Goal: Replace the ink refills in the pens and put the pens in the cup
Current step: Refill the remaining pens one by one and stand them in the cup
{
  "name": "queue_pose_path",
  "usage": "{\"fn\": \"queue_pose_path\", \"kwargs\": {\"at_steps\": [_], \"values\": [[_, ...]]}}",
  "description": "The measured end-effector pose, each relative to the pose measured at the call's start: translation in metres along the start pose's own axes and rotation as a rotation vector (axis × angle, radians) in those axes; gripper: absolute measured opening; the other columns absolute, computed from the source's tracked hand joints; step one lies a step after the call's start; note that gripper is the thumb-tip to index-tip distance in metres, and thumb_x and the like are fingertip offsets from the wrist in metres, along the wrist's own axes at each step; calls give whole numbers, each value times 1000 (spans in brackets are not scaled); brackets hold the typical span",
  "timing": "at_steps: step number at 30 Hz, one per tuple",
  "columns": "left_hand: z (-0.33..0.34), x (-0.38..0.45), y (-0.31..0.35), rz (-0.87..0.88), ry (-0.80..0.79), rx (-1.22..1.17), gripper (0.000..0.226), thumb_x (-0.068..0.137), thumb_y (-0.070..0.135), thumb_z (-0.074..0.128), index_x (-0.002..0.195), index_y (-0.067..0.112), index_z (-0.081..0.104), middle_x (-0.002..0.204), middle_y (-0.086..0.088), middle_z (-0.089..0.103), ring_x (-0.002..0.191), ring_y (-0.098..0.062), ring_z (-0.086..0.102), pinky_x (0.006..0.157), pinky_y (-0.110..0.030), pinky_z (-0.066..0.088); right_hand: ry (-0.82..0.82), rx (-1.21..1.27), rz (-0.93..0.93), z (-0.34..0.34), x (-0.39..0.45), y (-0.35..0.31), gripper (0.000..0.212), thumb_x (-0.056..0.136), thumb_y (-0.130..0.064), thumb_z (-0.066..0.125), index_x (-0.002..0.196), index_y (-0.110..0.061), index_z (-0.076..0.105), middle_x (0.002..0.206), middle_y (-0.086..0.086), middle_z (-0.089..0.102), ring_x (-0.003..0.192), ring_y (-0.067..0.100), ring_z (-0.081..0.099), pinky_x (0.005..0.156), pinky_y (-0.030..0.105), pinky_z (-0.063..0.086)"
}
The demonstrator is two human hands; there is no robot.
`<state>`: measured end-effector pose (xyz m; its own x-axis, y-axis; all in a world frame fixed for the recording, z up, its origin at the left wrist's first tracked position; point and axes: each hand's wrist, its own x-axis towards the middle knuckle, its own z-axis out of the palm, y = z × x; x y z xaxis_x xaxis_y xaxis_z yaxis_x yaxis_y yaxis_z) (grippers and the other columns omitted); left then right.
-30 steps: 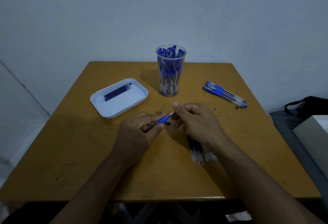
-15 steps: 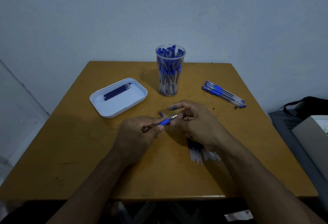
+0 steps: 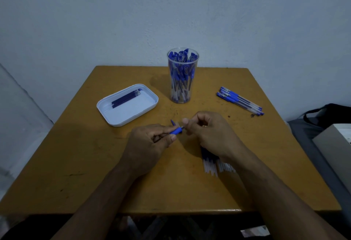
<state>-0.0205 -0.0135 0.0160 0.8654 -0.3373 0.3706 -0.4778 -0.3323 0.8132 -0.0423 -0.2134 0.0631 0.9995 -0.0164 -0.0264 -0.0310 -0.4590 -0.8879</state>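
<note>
left hand point(image 3: 150, 141): curled around the pen point(image 3: 176, 131) over the middle of the counter point(image 3: 76, 154), thumb and fingers pinching it just behind the blue rubber sleeve, so that grip is narrow and full of pen.

pen: long axis runs from lower left up to the right, tip end aimed at the right hand. Most of the barrel is buried in the fist, so only the blue section and a bit of silver tip show.

right hand point(image 3: 207, 131): fingers curled in, thumb and forefinger nipping at the pen's tip end. Can't really make out what small part it has, too tiny and dark.

cap point(image 3: 172, 122): little blue piece just behind the pen tip. Can't tell if it's on the counter or held.

cup point(image 3: 182, 76): clear, upright at the back centre, stuffed with blue-capped pens standing on end.

tray point(image 3: 121, 120): white, left of the cup, with dark refills point(image 3: 125, 98) lying diagonally.

loose pens point(image 3: 240, 100): bunch on the right, lying diagonally.

more refills point(image 3: 210, 163): clear-ended bundle under the right wrist, partly hidden.
</note>
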Motion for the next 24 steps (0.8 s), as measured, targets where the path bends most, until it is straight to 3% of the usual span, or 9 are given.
{"fn": "queue_pose_path", "kwargs": {"at_steps": [3,5,8,10,12,16,21,24], "values": [[0,0,0,-10,-3,2,29,91,14,74,119,13,75,82,8,73,73,-16,66,63,-15,47,-61,74,-36,-4,0,-1,10,99,-22,65,92,-22,73,84,6,68,51,4,46,52,26,41],[0,-1,-1,-18,2,10,29,91,15,73,120,16,75,81,7,72,70,-20,64,60,-23,49,-128,149,-19,-7,-1,-3,17,97,-11,66,105,-24,72,87,2,66,51,0,48,50,20,41],[0,-1,-1,-15,13,3,28,91,14,73,119,15,75,81,8,73,71,-19,65,62,-20,50,-49,75,-1,-4,1,-3,10,93,-34,71,99,-27,72,91,6,69,58,3,52,58,26,43],[0,-1,0,-10,13,8,28,91,14,74,119,15,75,81,9,73,72,-20,67,62,-21,51,8,13,3,0,2,0,24,93,-44,68,88,-21,72,90,13,69,59,10,49,58,32,43],[-1,-1,0,-16,10,10,28,91,15,73,119,16,76,81,9,73,73,-21,67,63,-23,53,5,24,-10,1,2,0,18,95,-37,67,85,-23,72,87,11,69,57,11,47,57,34,42],[-1,-1,2,-92,22,-31,28,93,17,72,120,19,75,82,9,75,77,-12,69,66,-14,50,9,138,-43,-1,2,-2,8,98,-18,65,93,-21,71,78,-2,62,52,12,47,50,28,40],[-1,2,4,-232,166,-211,21,95,16,69,115,20,74,77,1,75,61,-1,62,56,-13,47,219,12,-82,-2,3,-2,5,97,-28,67,94,-27,70,89,-6,67,66,5,57,59,21,44],[-3,5,4,-279,263,-257,19,96,19,68,114,16,73,78,-2,75,55,-3,59,51,-17,46,201,-181,-83,1,0,-5,7,95,-31,69,88,-31,69,91,-13,65,82,3,59,67,20,45]]}}
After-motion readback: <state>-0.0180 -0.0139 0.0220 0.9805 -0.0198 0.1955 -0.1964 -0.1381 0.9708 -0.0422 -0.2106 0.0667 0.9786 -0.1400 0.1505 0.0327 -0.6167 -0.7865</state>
